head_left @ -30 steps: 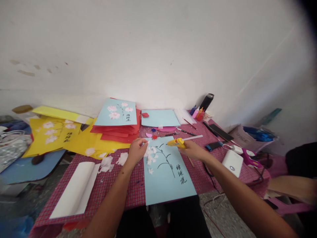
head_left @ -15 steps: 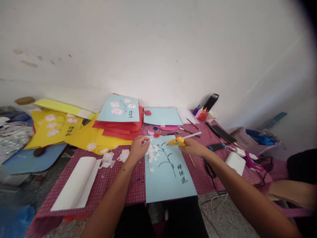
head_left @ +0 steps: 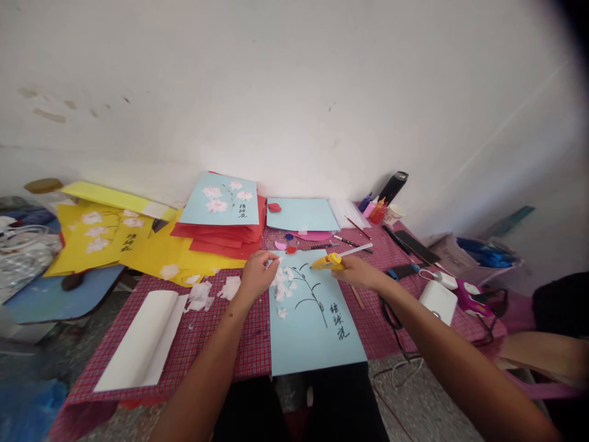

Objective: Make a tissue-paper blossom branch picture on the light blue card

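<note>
A light blue sheet with a painted dark branch and black characters lies at the table's front edge. White paper petals cluster on its upper left part. My left hand is at the sheet's upper left edge, its fingers pinched together; a small white bit shows at the fingertips, too small to name. My right hand grips a yellow glue gun with a clear stick out of its back. The gun's nozzle points left, above the top of the painted branch.
Torn white tissue and a folded white sheet lie left. Behind are red sheets under a flower picture. Paint bottles, brushes, a phone and a white box with cables stand or lie right.
</note>
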The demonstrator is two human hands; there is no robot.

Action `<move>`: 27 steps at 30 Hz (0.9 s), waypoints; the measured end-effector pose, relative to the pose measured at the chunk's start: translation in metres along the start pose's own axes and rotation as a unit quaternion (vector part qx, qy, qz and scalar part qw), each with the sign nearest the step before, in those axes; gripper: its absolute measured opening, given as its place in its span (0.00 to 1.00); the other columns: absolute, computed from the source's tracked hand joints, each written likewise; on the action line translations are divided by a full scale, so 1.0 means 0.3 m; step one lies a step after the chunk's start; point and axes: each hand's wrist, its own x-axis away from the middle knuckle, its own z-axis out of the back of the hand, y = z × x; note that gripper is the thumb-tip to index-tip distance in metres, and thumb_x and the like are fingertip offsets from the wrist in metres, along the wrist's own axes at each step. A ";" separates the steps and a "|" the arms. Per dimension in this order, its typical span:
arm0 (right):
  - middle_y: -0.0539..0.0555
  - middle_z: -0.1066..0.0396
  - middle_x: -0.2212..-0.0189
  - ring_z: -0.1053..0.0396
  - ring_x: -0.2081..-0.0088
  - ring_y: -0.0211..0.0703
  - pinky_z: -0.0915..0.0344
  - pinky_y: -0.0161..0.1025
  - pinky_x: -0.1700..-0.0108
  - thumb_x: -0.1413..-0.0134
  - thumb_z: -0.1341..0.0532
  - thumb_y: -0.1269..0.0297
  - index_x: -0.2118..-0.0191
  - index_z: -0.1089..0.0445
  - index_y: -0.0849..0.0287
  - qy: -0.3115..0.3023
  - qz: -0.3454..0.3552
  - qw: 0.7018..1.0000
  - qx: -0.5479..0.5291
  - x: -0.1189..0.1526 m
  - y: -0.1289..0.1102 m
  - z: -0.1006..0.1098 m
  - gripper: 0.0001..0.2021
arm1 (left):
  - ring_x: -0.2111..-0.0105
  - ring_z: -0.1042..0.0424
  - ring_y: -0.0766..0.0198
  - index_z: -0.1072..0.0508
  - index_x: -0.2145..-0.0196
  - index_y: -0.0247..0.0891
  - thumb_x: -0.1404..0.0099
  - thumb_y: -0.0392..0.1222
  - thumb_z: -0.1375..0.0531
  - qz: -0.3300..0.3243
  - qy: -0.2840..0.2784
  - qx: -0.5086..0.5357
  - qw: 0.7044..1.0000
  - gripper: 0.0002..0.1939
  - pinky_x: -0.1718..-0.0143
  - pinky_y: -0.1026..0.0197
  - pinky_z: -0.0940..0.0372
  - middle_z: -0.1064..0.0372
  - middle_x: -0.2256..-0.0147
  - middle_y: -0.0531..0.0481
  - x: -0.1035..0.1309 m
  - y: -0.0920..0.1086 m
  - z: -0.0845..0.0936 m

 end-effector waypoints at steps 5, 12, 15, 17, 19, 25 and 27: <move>0.51 0.29 0.71 0.34 0.70 0.43 0.41 0.35 0.68 0.51 0.43 0.63 0.66 0.28 0.61 -0.007 -0.010 1.000 0.011 -0.002 -0.012 0.008 0.10 | 0.62 0.29 0.59 0.25 0.68 0.40 0.38 0.39 0.42 0.003 -0.009 -0.007 1.000 0.06 0.59 0.58 0.37 0.26 0.65 0.48 0.003 0.006 0.004; 0.54 0.31 0.72 0.35 0.71 0.42 0.44 0.36 0.69 0.51 0.43 0.64 0.68 0.28 0.63 -0.021 -0.019 0.998 0.052 -0.013 -0.054 0.033 0.09 | 0.60 0.29 0.60 0.25 0.67 0.39 0.37 0.39 0.42 0.016 -0.019 -0.019 1.000 0.06 0.58 0.59 0.36 0.26 0.64 0.48 0.001 0.019 0.010; 0.53 0.31 0.72 0.35 0.71 0.42 0.45 0.35 0.70 0.51 0.43 0.65 0.68 0.28 0.63 -0.029 -0.022 0.998 0.055 -0.015 -0.068 0.040 0.09 | 0.60 0.29 0.60 0.25 0.66 0.39 0.37 0.39 0.42 0.010 -0.019 -0.021 1.000 0.06 0.57 0.59 0.36 0.26 0.64 0.49 0.001 0.020 0.009; 0.53 0.31 0.72 0.36 0.71 0.41 0.45 0.35 0.70 0.52 0.42 0.66 0.67 0.28 0.63 -0.033 -0.023 0.998 0.052 -0.016 -0.072 0.042 0.09 | 0.60 0.29 0.60 0.25 0.66 0.39 0.37 0.39 0.42 0.011 -0.018 -0.024 0.999 0.07 0.57 0.59 0.36 0.26 0.64 0.49 0.002 0.018 0.008; 0.52 0.31 0.73 0.36 0.72 0.40 0.45 0.35 0.71 0.52 0.42 0.66 0.67 0.28 0.63 -0.035 -0.023 0.998 0.052 -0.017 -0.071 0.042 0.08 | 0.60 0.29 0.60 0.24 0.66 0.39 0.37 0.40 0.43 0.011 -0.018 -0.026 0.999 0.07 0.57 0.59 0.36 0.26 0.64 0.49 0.004 0.016 0.007; 0.52 0.33 0.74 0.37 0.73 0.40 0.46 0.35 0.71 0.51 0.42 0.64 0.69 0.29 0.62 -0.032 -0.039 0.996 0.068 -0.022 -0.059 0.035 0.08 | 0.62 0.29 0.61 0.24 0.67 0.39 0.37 0.39 0.42 0.016 -0.021 -0.022 0.999 0.06 0.57 0.59 0.36 0.26 0.64 0.49 0.003 0.018 0.006; 0.52 0.32 0.74 0.36 0.72 0.41 0.46 0.35 0.71 0.51 0.42 0.64 0.69 0.29 0.62 -0.027 -0.040 0.996 0.073 -0.021 -0.054 0.031 0.08 | 0.62 0.29 0.61 0.25 0.67 0.39 0.38 0.39 0.42 0.013 -0.023 -0.021 0.999 0.06 0.57 0.60 0.36 0.26 0.65 0.49 0.002 0.019 0.007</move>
